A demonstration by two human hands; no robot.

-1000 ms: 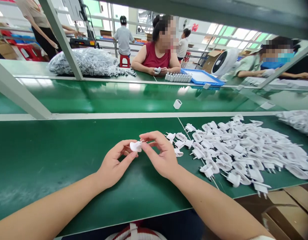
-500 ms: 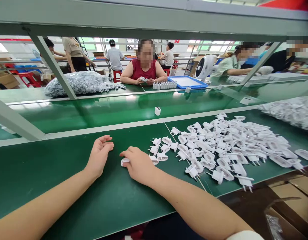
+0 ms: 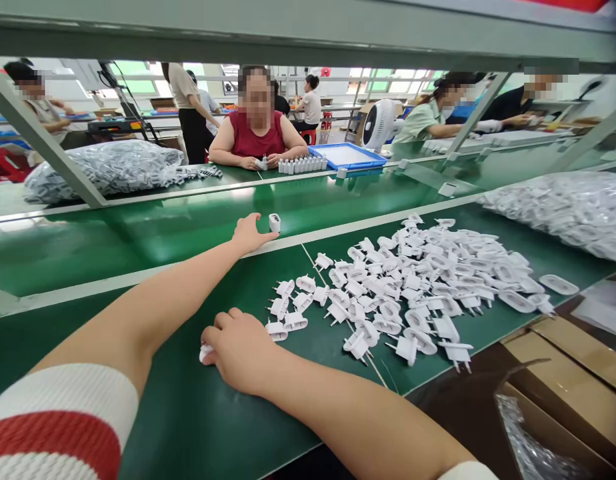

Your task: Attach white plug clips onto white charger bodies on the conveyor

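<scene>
My left hand [image 3: 253, 235] reaches over the pale strip edging the green belt, thumb and fingers spread apart around the near side of a white plug housing [image 3: 275, 223] that stands there. Whether the fingertips touch it I cannot tell. On the green bench, my right hand [image 3: 241, 350] is closed on a small white plug piece [image 3: 206, 353], of which only one end shows past the fingers. To its right lie several loose white plug pieces with pins [image 3: 294, 321], beside a large heap of the same pieces [image 3: 418, 273].
A clear bag of white parts [image 3: 563, 207] lies at the right. Cardboard boxes [image 3: 563, 373] stand below the bench edge. Across the belt [image 3: 188, 227], a co-worker in red [image 3: 258, 137] handles a white piece near a blue tray [image 3: 353, 157]. Slanted metal posts [image 3: 63, 153] frame the bench.
My left hand has moved forward from above the bench to the housing on the belt, its fingers opening wider. My right hand keeps its plug piece. The view has shifted right.
</scene>
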